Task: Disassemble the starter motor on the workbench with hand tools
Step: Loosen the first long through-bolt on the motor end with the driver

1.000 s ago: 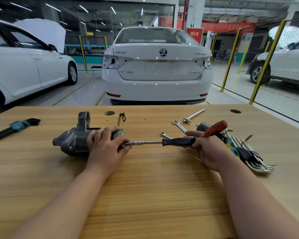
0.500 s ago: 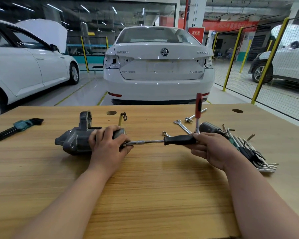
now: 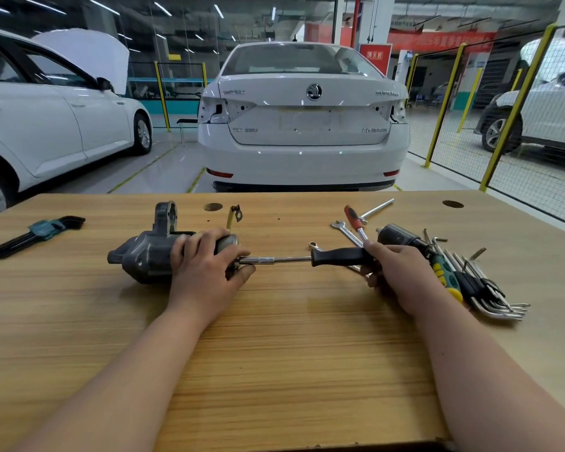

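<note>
Left hand point(image 3: 206, 272) clasps starter motor point(image 3: 144, 256), long axis left-right, nose pointing left; right hand point(image 3: 395, 272) grips driver point(image 3: 336, 257) at its right end

Glossy workshop floor point(image 3: 173, 154), yellow mesh fencing point(image 3: 444, 106), 3 white cars point(image 3: 304, 125).

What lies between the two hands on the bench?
Head view: the tool's steel shaft and black handle bridge it, from the motor end under the left hand to the right hand, which grips the handle.
</note>
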A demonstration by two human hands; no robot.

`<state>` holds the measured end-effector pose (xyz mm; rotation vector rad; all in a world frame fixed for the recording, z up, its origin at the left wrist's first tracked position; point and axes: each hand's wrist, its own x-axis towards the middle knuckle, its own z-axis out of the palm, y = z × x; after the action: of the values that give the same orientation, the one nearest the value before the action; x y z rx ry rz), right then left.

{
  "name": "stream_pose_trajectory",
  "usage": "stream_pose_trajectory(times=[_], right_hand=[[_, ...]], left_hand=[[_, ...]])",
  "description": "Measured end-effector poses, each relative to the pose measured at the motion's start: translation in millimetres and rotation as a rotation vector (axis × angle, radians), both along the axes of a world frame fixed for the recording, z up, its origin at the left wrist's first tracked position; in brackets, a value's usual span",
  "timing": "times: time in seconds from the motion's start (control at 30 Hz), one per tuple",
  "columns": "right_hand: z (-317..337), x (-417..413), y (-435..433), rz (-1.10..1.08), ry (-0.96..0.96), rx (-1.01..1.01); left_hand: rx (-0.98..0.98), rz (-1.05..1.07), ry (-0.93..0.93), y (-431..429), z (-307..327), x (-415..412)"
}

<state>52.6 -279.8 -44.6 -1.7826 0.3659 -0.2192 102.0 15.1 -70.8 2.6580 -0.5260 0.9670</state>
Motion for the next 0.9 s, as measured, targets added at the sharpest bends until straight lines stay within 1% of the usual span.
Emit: stream_pose_trajectory(times=[0.17, 0.33, 0.47, 0.63, 0.8, 0.9], right_hand=[[-1.1, 1.6, -2.8, 0.074, -0.014, 0.139], [1.2, 1.6, -2.5, 0.09, -0.003, 0.334], [2.9, 0.0, -1.4, 0.109, -0.026, 0.402], [2.6, -1.2, -5.7, 0.131, -0.028, 0.371], [-0.9, 0.5, -1.4, 0.074, -0.054, 0.155], [0.2, 1.4, 5.7, 0.013, 0.01, 0.01]], left_hand=[[0.021, 0.007, 0.015, 1.2, -0.6, -0.2], [0.02, 0.001, 0.018, 0.2, 0.4, -1.1], [0.014, -0.003, 0.034, 0.3, 1.0, -2.1], [-0.006, -0.005, 0.031, -1.9, 2.1, -3.1], [-0.024, -0.009, 0.019, -2.2, 2.4, -4.0], [-0.025, -0.015, 0.023, -2.8, 2.4, -3.4]])
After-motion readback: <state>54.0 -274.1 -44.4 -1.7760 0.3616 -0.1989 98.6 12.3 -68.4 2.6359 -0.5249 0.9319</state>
